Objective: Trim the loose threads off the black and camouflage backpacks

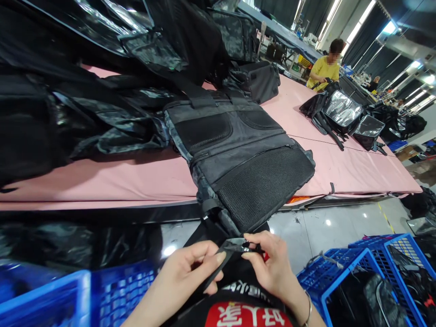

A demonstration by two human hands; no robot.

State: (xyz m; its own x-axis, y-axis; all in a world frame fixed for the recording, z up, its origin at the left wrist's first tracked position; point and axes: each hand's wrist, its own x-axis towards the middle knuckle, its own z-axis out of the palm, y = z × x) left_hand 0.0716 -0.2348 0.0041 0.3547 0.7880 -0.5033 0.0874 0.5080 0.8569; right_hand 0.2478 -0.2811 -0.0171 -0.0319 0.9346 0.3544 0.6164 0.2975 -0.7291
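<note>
Your left hand (190, 272) pinched a black strap (218, 268) between thumb and fingers at the 6 o'clock edge of the view, while your right hand (272, 268) closed on the small snips (242, 247) held against the strap's end. The strap ran on a slant, its long axis rising from 7 o'clock toward 1 o'clock, its upper end leading to the camouflage backpack (238, 159) that lay flat, back panel up, at the centre of the pink table (102, 181), its mesh-padded bottom hanging over the near edge toward you. Blue plastic crates stood on both sides: the crate at 4 o'clock (344, 272) held dark bags, and the crate at 8 o'clock (68, 295) showed only its lattice wall. A heap of black bags (85, 81) crowded the table from 9 to 12 o'clock, pressing against the backpack's left side. At 2 o'clock, well apart, a person in a yellow shirt (325, 68) sat behind silver-lined bags (344, 111). Your dark garment with a red patch (248, 315) filled the bottom edge.
</note>
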